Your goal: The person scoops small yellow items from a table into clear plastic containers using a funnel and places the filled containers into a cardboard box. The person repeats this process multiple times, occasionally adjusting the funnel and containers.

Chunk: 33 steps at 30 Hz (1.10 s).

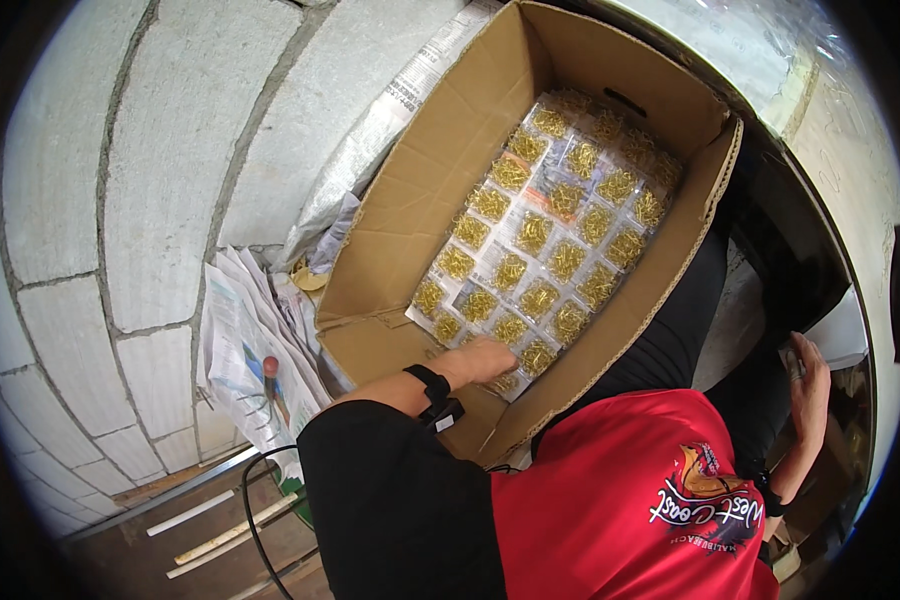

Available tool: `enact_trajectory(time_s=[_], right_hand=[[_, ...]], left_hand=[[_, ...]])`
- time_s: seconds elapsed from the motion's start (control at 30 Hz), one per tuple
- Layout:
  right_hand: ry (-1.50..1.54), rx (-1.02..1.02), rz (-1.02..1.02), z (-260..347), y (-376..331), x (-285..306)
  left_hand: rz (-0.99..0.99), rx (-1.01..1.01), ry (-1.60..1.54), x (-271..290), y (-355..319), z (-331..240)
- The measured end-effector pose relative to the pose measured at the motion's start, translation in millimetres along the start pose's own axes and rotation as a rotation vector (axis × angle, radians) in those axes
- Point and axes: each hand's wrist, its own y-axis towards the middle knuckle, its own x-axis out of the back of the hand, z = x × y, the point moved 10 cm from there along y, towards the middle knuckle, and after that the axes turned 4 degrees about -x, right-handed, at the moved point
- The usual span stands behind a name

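Observation:
My left hand (485, 362) reaches into the near end of a cardboard box (390, 210). Its fingers are closed and point down at the packs, and they hide whatever is in them. Rows of small clear packs of gold-coloured metal pieces, such as one pack (510, 271) mid-box, lie on printed newspaper (483, 270). Off to the right, my right hand (810, 385) is beside a white sheet or block (838, 332). Its fingers are curled in, with something small and pale at the fingertips that I cannot make out.
A pale block wall (170, 130) rises on the left. Folded newspapers (245, 330) and a red-topped stick (270, 368) are left of the box. A black cable (255, 520) loops below. A dark-edged table (850, 160) with clear plastic (760, 45) stands at right.

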Motion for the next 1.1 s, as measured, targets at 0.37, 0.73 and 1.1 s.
enact_trajectory(time_s=[0.37,0.73,1.1], right_hand=[[-0.017,0.009,0.002,3.5,-1.7,0.3],[-0.022,-0.003,0.006,0.9,-1.4,1.0],[0.0,0.004,-0.051,-27.9,-18.0,9.0]], left_hand=[[-0.117,0.122,-0.021,4.1,-1.7,18.4],[0.327,0.514,-0.404,-25.8,-49.1,74.0],[0.372,0.272,-0.687,-87.8,-9.9,50.0]])
